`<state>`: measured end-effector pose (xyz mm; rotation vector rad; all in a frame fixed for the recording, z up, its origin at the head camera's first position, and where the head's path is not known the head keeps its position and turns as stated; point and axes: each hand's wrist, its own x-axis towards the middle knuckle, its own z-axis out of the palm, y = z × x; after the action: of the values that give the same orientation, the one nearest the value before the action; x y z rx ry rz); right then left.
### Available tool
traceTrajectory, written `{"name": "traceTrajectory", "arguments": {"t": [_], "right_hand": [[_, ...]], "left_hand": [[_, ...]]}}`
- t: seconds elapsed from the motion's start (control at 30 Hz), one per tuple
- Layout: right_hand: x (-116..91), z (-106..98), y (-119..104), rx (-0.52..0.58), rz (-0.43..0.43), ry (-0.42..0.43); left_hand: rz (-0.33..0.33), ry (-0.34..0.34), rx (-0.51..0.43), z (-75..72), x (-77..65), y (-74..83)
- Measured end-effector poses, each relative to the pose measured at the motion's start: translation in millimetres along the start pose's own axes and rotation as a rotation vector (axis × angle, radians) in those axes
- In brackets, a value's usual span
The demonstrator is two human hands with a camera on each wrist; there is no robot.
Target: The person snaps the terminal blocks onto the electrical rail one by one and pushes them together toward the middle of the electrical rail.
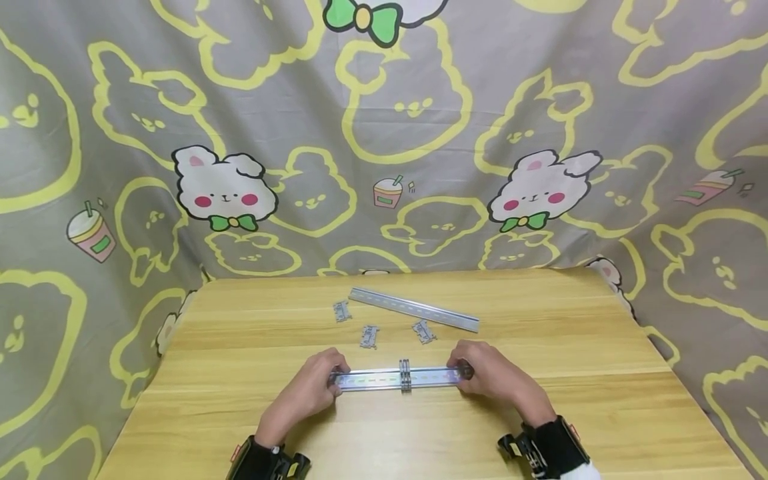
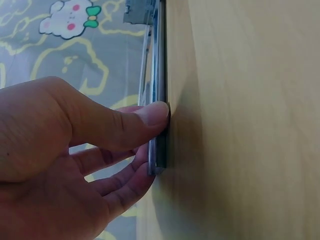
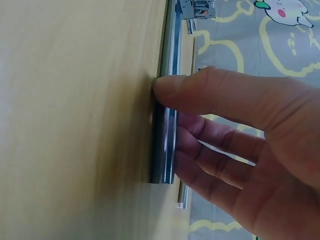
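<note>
A slotted metal DIN rail (image 1: 372, 381) lies crosswise in front of me, low over the table. My left hand (image 1: 313, 385) pinches its left end; in the left wrist view the thumb presses the near edge of the rail (image 2: 159, 60), with fingers behind it. At the opposite end my right hand (image 1: 493, 375) grips the rail (image 3: 165, 145) likewise, thumb in front and fingertips at the far side. Narrow grey clips (image 1: 405, 375) sit side by side across the rail, a little right of its middle. The fingers partly cover both rail ends.
Behind the held rail, a second, longer DIN rail (image 1: 414, 309) lies slanted on the wooden table (image 1: 240, 333). Three loose grey clips lie near it: a left one (image 1: 341, 311), a middle one (image 1: 369, 337) and a right one (image 1: 424, 331). A patterned curtain (image 1: 324, 253) borders the table.
</note>
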<state>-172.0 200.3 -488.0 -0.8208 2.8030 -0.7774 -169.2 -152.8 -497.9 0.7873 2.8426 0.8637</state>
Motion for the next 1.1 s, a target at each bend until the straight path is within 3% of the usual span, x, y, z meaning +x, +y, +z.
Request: {"name": "traceTrajectory", "arguments": {"t": [0.77,1.1], "right_hand": [[25.6,-5.5,10.1,0.037,0.043,0.011],[29.2,-3.6,14.5,0.045,0.053,0.021]], "left_hand": [[-0.079,0.003,0.0,-5.6,21.6,-10.1],[-0.037,0.017,0.006,-5.9,26.6,-16.1]]}}
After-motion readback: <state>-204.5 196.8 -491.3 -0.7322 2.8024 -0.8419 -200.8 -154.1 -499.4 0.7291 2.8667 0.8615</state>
